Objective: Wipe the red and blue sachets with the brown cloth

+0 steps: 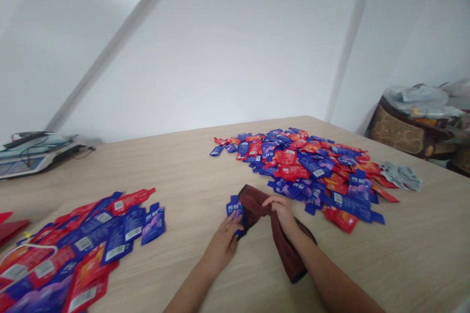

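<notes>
My left hand [226,235] presses its fingers on a blue pouch [232,205] that lies on the table, holding it by its right side. Bunched in the closed fingers of my right hand [282,210] is a brown cloth [253,200] with dark edging. One end of the cloth reaches over the pouch's right edge; the other hangs down beside my right wrist onto the table. Part of the pouch is hidden under my left fingers and the cloth.
A large heap of red and blue pouches [288,159] spreads over the table's [176,166] right side, beside a grey crumpled cloth [401,176]. More pouches [119,234] lie at the left front. A scale-like device [40,159] stands at far left. A patterned chair [396,124] holds plastic bags.
</notes>
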### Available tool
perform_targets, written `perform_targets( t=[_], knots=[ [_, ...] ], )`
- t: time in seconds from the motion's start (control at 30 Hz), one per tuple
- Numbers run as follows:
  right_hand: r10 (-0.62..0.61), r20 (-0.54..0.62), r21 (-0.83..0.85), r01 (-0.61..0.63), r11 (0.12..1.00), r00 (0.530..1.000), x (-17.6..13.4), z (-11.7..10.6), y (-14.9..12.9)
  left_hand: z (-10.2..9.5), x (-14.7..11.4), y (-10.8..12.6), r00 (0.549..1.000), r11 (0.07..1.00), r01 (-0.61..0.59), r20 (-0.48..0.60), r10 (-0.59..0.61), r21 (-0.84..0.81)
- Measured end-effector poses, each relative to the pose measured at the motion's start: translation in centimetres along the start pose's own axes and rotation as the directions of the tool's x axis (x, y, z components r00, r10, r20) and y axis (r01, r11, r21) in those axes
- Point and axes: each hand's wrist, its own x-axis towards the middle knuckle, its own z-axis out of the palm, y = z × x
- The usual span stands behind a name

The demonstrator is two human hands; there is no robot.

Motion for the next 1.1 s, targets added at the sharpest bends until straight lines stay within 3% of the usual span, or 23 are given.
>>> perform_targets(
  t=[0.07,0.17,0.23,0.3,0.4,0.53,0.67,0.77,0.87,0.97,1.1],
  knots=[
    [-0.166,0.04,-0.047,0.168,0.985,0.985,-1.6,1.5,-1.3,0.0,-1.1,1.5,1.0,0.999,0.009,-0.018,-0.01,-0.036],
    [-0.413,0.225,-0.182,0.454,0.872,0.883,-4.1,3.8,-3.6,-0.3,-1.6,3.0,0.994,0.997,0.07,-0.078,-0.073,-0.041],
    [-0.437,0.408,-0.289,0.567,0.771,0.802,-5.3,4.8,-4.6,-0.5,-1.5,3.4,0.986,0.993,0.113,-0.116,-0.116,-0.027],
    [-0.358,0.538,-0.362,0.593,0.719,0.763,-5.8,5.4,-4.9,-0.8,-1.3,3.5,0.985,0.991,0.134,-0.11,-0.136,-0.027],
    [-0.249,0.566,-0.446,0.546,0.709,0.786,-5.4,5.8,-4.2,-1.2,-1.0,3.4,0.992,0.994,0.1,-0.072,-0.103,-0.041],
    [-0.19,0.526,-0.527,0.494,0.692,0.829,-2.7,5.9,-2.7,-0.9,-1.0,2.8,0.996,0.999,0.039,-0.081,-0.038,0.006],
    [-0.109,0.402,-0.667,0.372,0.646,0.909,1.4,5.4,-1.7,-0.2,-1.4,2.0,0.993,0.997,0.059,-0.102,-0.053,0.057],
    [-0.159,0.305,-0.663,0.329,0.673,0.939,2.9,4.8,-1.3,-0.1,-1.5,2.0,0.993,0.996,0.069,-0.103,-0.063,0.061],
    [-0.287,0.298,-0.534,0.408,0.74,0.91,0.9,4.6,-1.5,-0.5,-1.4,2.6,0.993,0.996,0.072,-0.099,-0.066,0.057],
    [-0.343,0.44,-0.434,0.531,0.728,0.83,-2.8,5.1,-1.9,-0.9,-1.0,3.2,0.994,0.996,0.076,-0.083,-0.073,0.041],
    [-0.262,0.459,-0.491,0.489,0.721,0.849,-4.3,6.0,-2.1,-0.8,-0.8,3.2,0.996,0.996,0.069,-0.068,-0.065,0.052]
  ],
)
